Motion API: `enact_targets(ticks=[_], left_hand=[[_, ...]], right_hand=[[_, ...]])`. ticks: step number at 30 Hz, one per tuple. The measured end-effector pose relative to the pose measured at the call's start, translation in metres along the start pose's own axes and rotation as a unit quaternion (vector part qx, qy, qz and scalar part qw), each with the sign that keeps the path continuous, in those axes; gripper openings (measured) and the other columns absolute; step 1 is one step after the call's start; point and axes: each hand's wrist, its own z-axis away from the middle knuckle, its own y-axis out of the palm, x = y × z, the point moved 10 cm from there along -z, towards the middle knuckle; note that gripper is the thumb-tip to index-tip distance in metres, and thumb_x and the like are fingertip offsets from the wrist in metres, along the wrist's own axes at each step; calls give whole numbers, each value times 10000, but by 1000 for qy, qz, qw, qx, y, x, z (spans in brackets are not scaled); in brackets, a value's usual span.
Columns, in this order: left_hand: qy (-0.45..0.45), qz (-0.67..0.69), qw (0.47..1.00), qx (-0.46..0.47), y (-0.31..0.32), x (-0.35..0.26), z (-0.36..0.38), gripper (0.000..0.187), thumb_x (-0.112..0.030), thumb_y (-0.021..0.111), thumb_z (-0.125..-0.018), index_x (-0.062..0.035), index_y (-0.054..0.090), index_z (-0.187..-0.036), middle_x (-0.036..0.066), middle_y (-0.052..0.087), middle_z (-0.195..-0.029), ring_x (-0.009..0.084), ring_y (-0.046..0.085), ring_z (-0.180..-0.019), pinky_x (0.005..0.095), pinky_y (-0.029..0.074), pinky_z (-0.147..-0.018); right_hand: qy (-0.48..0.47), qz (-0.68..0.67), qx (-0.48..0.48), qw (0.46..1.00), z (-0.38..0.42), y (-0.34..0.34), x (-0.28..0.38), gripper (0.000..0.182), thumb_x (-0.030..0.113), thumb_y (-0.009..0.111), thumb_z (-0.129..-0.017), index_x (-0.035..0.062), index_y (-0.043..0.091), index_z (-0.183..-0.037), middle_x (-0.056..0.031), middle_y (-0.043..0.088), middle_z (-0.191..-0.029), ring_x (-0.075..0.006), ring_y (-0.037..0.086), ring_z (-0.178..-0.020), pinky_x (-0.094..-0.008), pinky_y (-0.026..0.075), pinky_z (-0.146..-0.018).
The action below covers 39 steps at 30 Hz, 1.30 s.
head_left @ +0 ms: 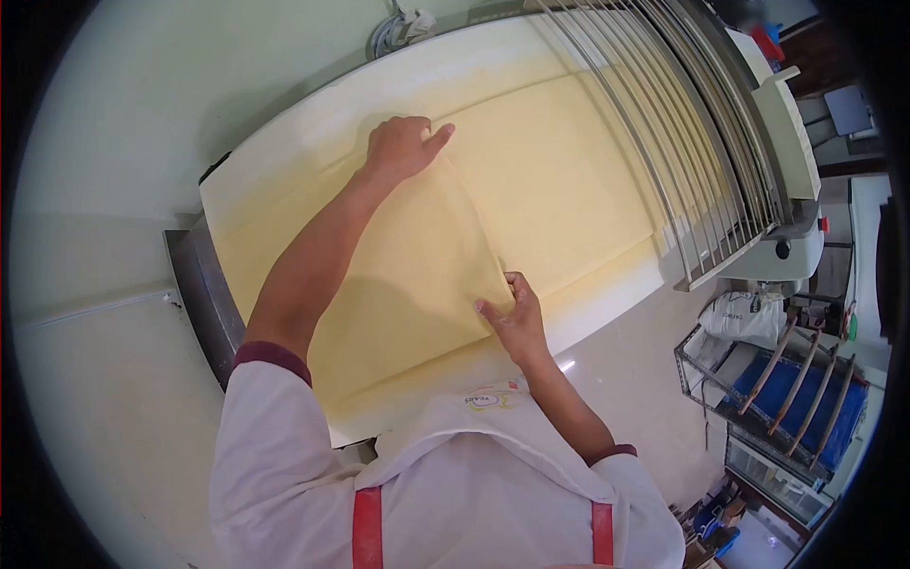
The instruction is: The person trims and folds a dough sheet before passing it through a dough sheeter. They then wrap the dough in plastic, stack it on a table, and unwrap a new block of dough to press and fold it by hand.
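A wide sheet of pale yellow dough (569, 180) lies on a white belt (607, 308). Across it runs a raised edge of a dough layer, between my two hands. My left hand (403, 149) grips the far end of that edge, its thumb pointing right. At the near end my right hand (517, 313) pinches the same edge between thumb and fingers. To the left of the edge, the dough (408, 275) spreads toward the belt's left end.
A metal bar guard (654, 123) covers the belt's right part, with machine housing (787, 133) beyond. A wall stands at the left and back. At the lower right are a rack with a blue tray (796, 398) and a white bag (744, 318).
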Motion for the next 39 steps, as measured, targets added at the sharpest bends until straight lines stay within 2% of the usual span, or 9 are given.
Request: enact_targets(ticks=[6,9,17,18,23,28,32,36,39], left_hand=[[41,84,982,-165,-98,-25,20,464,-478,644,-833,-58,640,-637,176,607,-604,372,594,-608,438,482,-602],[3,94,990,-105,-122,-30,14,444,-467,640,-835,-63,651,-649,168,606,-597,371,593,-606,433,483,-599],[-40,14,999,-6,10,11,-19,514,-560,530,-881,-80,708,-840,155,691,-866,327,657,-874,455,503,-775],[-40,5,999,-10,10,9,-23,527,-570,513,-886,-82,709,-859,144,697,-887,326,656,-882,453,505,-785],[-83,-15,996,16,15,4,-22,544,-579,490,-892,-82,709,-883,137,699,-939,318,648,-923,451,501,-817],[-37,18,992,-119,-9,12,-9,439,-470,538,-918,-79,619,-1101,150,652,-1110,317,596,-1062,443,455,-915],[105,5,969,-224,-45,112,65,453,-389,526,-949,-41,533,-1239,173,597,-1211,335,543,-1144,466,377,-1005],[-178,-188,964,-68,-85,270,217,604,-380,379,-1003,-12,269,-1470,190,255,-1539,324,208,-1442,524,170,-1155],[-118,-150,973,-133,-83,245,276,625,-370,380,-1002,-8,226,-1488,201,188,-1560,366,167,-1447,525,161,-1157]], right_hand=[[-1,-104,53,993,26,8,31,332,-25,716,-810,5,522,-1077,-109,660,-1044,-132,613,-973,-271,482,-865],[18,-150,63,986,40,9,44,306,-34,714,-810,-3,537,-1058,-103,663,-1048,-122,617,-988,-273,488,-872],[54,-35,55,996,-6,-25,-24,322,12,660,-861,-60,568,-1161,-98,670,-1034,-152,638,-946,-275,512,-841],[45,136,38,989,-9,-44,-13,308,25,612,-896,-57,578,-1191,-101,658,-1100,-175,631,-1001,-281,499,-883],[-175,-69,44,981,-78,-17,40,440,55,519,-947,-19,432,-1373,-141,503,-1367,-242,487,-1276,-342,394,-1052],[-159,-82,124,976,-74,0,23,488,-28,493,-920,-20,391,-1398,-168,473,-1397,-276,456,-1310,-367,337,-1107],[-160,16,41,986,0,-26,-5,418,-64,522,-892,-34,515,-1309,-177,498,-1384,-277,486,-1285,-354,385,-1071],[-197,91,-58,974,28,-28,-17,358,-78,540,-878,-46,589,-1231,-190,505,-1381,-271,498,-1274,-349,412,-1045],[-198,74,-74,975,32,-28,-20,334,-76,548,-881,-41,603,-1209,-194,528,-1356,-263,510,-1262,-348,425,-1029]])
